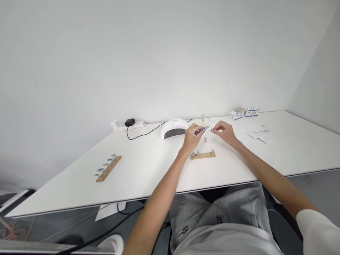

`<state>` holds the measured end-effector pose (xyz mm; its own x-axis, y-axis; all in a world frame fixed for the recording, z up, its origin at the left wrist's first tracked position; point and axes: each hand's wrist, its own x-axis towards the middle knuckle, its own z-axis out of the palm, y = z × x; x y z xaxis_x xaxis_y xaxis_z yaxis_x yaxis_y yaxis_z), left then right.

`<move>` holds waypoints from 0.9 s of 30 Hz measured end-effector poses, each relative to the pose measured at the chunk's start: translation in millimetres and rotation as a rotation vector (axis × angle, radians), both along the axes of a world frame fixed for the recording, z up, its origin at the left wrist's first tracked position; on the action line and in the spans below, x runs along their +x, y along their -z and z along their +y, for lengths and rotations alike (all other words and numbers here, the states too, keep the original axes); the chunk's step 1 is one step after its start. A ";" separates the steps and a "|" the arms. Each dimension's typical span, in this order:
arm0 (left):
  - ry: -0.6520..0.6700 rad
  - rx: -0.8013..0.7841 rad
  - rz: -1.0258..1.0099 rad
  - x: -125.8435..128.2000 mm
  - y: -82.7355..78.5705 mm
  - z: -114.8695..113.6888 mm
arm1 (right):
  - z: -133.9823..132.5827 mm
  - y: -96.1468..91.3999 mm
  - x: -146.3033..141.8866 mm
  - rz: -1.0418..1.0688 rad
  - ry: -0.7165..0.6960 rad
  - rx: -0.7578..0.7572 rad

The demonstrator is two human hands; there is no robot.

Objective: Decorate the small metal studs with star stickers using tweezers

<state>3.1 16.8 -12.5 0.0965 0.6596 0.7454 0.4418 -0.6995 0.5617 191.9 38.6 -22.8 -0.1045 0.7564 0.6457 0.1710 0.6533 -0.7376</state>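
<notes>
A wide white table (265, 159) fills the room in front of the seated person, and everything here is easiest placed against the white dome-shaped lamp (174, 129) standing near the table's far edge. Left of the lamp lies a white power strip (129, 125) with a black plug in it, its cable trailing back toward the lamp. Well to the lamp's left and nearer the person, a wooden strip (108, 168) carrying a row of metal pieces lies at a slant. Far right of the lamp sit two small boxes (244, 113), with loose papers (259, 133) a little nearer.

Just in front of the lamp and to its right, a shorter wooden strip (203, 155) lies with its length running left to right.

Above that strip, both arms reach out. The left hand (191, 137), right beside the lamp's right end, is closed around a thin purple-tinted tool (202, 129). The tool's long axis runs left to right with a slight upward tilt, its tip pointing right toward the other hand. The right hand (224, 131) pinches something tiny (211, 130) between its fingertips, too small to name, close to the tool's tip; I cannot tell whether they touch.
</notes>
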 end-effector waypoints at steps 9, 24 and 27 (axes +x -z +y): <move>0.000 0.006 0.085 -0.3 0.0 -1.2 | 2.4 0.6 0.6 -0.021 0.009 0.019; 0.012 0.023 0.111 -1.0 3.7 1.1 | -0.7 -1.7 -0.2 -0.023 0.020 0.012; 0.013 0.023 0.118 -1.0 4.2 1.1 | -0.9 -2.0 0.0 -0.030 0.022 0.013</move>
